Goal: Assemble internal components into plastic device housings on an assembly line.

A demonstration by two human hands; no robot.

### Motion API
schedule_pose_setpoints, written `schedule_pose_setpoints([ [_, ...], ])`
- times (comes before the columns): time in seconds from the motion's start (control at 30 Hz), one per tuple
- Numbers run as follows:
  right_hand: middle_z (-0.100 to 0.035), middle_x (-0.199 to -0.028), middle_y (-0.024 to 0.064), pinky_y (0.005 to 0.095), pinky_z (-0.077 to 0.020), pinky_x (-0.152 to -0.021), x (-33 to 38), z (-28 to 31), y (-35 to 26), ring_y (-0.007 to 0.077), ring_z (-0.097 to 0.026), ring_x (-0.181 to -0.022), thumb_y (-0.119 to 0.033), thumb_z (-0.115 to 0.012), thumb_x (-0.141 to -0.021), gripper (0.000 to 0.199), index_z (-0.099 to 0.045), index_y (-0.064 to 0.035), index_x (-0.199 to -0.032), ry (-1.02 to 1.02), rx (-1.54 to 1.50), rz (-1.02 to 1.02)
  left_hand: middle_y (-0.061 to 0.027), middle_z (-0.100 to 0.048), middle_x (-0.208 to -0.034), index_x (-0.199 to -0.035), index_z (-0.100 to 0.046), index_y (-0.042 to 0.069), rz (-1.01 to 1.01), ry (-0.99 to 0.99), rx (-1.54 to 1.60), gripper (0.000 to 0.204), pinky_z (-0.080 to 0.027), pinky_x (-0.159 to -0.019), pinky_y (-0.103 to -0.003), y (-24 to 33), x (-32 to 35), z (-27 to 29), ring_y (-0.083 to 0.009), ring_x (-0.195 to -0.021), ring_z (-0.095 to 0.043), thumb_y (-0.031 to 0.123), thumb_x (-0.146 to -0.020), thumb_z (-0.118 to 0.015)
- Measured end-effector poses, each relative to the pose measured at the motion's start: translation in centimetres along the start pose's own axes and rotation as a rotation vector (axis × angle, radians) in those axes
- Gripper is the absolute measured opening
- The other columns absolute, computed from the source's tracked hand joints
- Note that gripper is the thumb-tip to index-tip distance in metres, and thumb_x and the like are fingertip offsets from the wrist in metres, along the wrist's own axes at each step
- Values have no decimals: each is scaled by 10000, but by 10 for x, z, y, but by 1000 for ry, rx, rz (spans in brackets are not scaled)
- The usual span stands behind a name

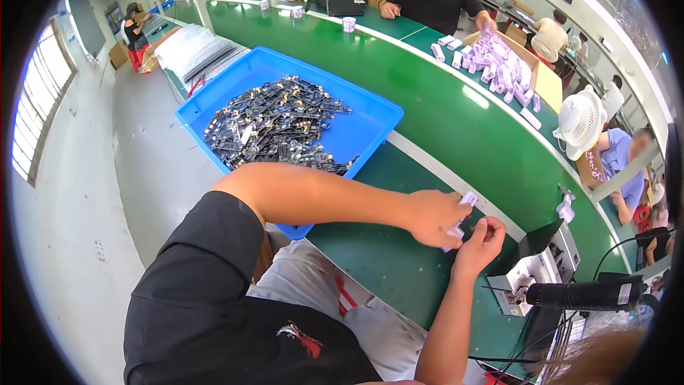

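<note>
While both hands meet over the green bench (399, 271), left hand (436, 217) and right hand (483, 237) pinch one small pale purple piece (456, 231) between fingertips. Best kept low, grip near its ends. Blue tray (356, 132) of dark parts sits left.

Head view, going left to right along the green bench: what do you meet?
Blue tray of dark parts → left hand → right hand, both pinching a small pale purple piece → small desk machine → white fan.
</note>
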State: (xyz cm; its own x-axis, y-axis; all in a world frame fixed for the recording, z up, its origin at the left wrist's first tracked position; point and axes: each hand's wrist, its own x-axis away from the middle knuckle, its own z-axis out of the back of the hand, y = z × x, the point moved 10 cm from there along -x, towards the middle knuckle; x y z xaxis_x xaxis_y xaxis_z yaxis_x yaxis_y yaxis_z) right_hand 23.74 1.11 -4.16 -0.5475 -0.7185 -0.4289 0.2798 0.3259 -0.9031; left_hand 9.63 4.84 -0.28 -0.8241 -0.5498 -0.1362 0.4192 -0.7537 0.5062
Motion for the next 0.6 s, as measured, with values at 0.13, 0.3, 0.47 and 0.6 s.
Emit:
schedule_pose_setpoints([
  [0.13, -584, -892, 26, 261, -443, -693, 1, -1, 6, 98, -525, -777, -73, -592, -1010, 70, -585, -6, -1026, 10, -64, -102, -255, -624, -1050, -1327, -504, -6, 122, -79, -135, 807, -569, -715, -508, 6, -3, -10, -406, -893, -684, 516, -765, -755],
  [0.3, -575, -878, 19, 257, -438, -664, 0, 0, 18, 87, -510, -749, -73, -594, -1014, 59, -579, -16, -1008, 36, -85, -151, -256, -652, -993, -1318, -514, -10, 119, -113, -154, 737, -571, -711, -517, -2, -21, -5, -423, -840, -692, 421, -758, -722],
  [0.47, -565, -840, 5, 233, -421, -619, -1, -1, 18, 72, -484, -697, -81, -591, -1024, 65, -586, -29, -985, 30, -38, -129, -225, -713, -893, -1316, -546, 3, 117, -7, -201, 735, -583, -741, -522, -35, -54, 40, -417, -841, -716, 401, -725, -725],
  [0.6, -548, -819, 0, 232, -402, -596, -4, -5, 22, 67, -471, -671, -87, -595, -1021, 80, -583, -33, -963, 13, -6, -110, -205, -710, -876, -1296, -525, 41, 95, 21, -219, 697, -564, -721, -516, -80, -93, 54, -414, -808, -702, 401, -738, -735],
])
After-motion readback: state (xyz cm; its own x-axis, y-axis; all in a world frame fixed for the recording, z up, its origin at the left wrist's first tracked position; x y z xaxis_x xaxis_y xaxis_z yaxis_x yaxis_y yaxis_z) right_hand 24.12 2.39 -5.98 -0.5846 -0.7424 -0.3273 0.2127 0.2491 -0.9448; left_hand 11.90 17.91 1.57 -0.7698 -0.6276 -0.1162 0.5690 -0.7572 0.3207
